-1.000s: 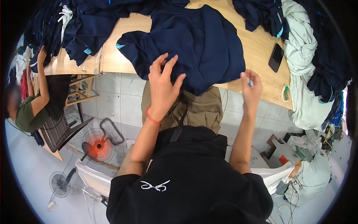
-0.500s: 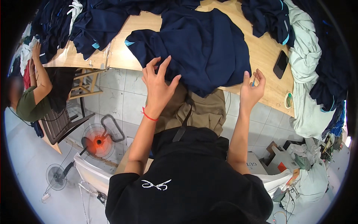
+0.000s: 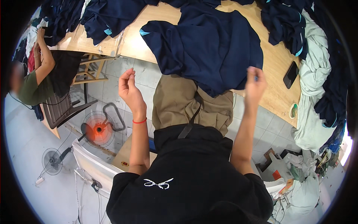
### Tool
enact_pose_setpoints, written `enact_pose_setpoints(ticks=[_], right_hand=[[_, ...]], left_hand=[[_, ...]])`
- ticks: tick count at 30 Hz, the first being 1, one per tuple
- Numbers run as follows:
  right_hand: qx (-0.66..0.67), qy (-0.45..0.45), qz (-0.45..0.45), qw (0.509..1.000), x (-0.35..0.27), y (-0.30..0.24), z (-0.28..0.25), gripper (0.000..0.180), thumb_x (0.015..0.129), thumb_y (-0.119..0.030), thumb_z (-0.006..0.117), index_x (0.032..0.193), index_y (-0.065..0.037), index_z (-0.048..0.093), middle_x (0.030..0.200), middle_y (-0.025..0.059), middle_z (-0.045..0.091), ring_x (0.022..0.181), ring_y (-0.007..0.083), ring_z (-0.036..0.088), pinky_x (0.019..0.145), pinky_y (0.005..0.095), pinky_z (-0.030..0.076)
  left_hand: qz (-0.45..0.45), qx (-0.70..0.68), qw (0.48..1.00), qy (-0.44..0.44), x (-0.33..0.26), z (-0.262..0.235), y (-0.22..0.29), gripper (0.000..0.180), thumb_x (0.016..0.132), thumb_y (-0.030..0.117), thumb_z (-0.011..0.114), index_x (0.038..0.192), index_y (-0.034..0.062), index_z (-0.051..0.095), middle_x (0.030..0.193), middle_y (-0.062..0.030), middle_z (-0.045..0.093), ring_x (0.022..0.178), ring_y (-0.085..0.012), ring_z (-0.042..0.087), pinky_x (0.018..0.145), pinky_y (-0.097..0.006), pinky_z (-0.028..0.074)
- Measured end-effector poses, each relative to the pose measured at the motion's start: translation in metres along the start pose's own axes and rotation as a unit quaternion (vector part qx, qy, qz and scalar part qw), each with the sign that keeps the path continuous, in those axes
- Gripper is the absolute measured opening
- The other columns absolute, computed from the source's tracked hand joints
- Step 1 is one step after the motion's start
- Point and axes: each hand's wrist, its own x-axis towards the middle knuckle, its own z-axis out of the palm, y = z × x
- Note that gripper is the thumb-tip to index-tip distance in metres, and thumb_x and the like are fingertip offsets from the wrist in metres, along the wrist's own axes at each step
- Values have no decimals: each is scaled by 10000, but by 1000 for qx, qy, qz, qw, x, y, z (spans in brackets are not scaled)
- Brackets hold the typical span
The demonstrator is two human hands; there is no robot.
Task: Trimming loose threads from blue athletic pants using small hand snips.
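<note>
The left hand (image 3: 130,89) has swung to ten o'clock, fingertips pressed together. That leaves the navy garment (image 3: 212,48), on the table (image 3: 136,44) at one o'clock, with only the blurred right hand (image 3: 255,86) near, at two o'clock, pinching a small blue thing (image 3: 256,78).

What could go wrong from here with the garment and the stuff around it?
The garment overhangs the table's front edge, so it might slide off. The right hand holds a small blue thing, too blurred to identify, close to the garment; if sharp, it could snag it. The phone lies beside the pale cloth, which might nudge or cover it if shifted.
</note>
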Motion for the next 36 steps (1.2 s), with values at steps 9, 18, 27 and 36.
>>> enact_pose_setpoints(ticks=[9,18,27,36], right_hand=[[-127,99,32,986,18,7,-129,326,1028,-121,731,1299,54,692,1141,129,758,1095,193,697,1031,336,515],[95,-41,94,990,-51,-51,-20,287,1074,-133,658,1304,36,637,1200,98,695,1043,131,639,954,284,495],[138,-229,-72,961,-81,-127,9,281,1081,-152,630,1295,16,557,1085,105,673,907,138,598,840,291,508],[77,-227,-151,959,-88,-148,-9,340,852,-114,926,1084,-9,701,890,81,735,736,128,697,656,248,530]], left_hand=[[192,142,959,-155,-25,58,10,313,837,-7,734,1132,81,789,1188,-112,648,1131,-302,587,999,-377,479],[288,340,854,-268,-9,38,20,310,734,-5,712,979,159,807,1459,-110,538,1285,-358,435,1128,-462,341],[-103,-89,908,-397,-28,50,71,190,925,-75,662,1071,-15,769,1126,-78,754,961,-142,664,842,-288,544],[-285,-276,801,-449,-47,45,110,200,1018,-21,684,1207,-54,740,1128,-92,749,987,-122,711,923,-348,644]])
